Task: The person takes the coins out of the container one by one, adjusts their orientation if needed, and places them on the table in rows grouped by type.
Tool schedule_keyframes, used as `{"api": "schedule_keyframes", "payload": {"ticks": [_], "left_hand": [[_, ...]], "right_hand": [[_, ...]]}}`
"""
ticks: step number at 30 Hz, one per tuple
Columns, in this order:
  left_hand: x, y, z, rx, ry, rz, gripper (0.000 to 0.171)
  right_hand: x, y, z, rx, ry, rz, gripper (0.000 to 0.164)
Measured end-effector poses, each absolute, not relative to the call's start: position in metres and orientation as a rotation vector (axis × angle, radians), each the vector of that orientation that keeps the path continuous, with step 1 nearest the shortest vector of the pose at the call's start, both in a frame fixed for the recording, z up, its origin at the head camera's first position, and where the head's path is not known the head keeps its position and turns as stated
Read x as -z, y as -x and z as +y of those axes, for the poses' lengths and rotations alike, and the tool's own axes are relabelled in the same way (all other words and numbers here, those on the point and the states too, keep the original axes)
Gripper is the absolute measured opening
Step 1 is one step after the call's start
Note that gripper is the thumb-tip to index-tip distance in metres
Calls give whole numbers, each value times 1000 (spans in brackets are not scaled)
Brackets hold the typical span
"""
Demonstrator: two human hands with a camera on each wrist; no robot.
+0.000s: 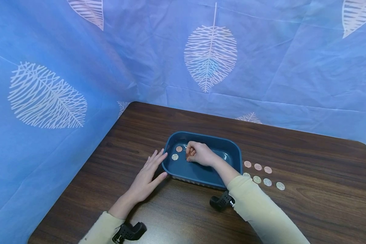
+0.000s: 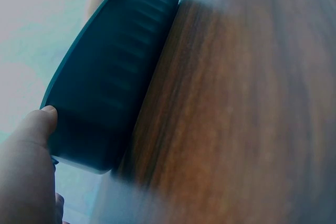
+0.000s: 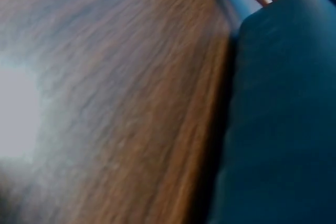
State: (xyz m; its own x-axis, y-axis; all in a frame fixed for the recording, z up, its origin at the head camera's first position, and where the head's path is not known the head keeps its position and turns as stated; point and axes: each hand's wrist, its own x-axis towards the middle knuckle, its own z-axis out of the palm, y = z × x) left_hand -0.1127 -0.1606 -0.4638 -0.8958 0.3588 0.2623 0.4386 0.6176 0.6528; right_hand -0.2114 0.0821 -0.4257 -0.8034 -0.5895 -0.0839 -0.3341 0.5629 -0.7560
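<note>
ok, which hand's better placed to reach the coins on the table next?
Right, probably: the table coins lie past the right end of the tray, near the right sleeve. The right hand seems to pinch another coin, though; the left hand touches the tray's opposite end.

2 hands [image 1: 147,182], 1 tray [image 1: 198,174], 7 coins [image 1: 257,167] outside, 2 lying inside

No lettering, number or brand could be read in any view; the coins [image 1: 267,182] on the worktop [image 1: 326,186] and in the tray [image 1: 198,173] appeared too small for markings.
</note>
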Motion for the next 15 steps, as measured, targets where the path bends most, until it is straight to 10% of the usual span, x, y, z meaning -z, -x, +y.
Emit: {"api": "schedule_keyframes", "payload": {"ticks": [15], "left_hand": [[463,112,-160,1145,666,-2738,59]], "right_hand": [[407,207,89,1223,812,2325,13]]}}
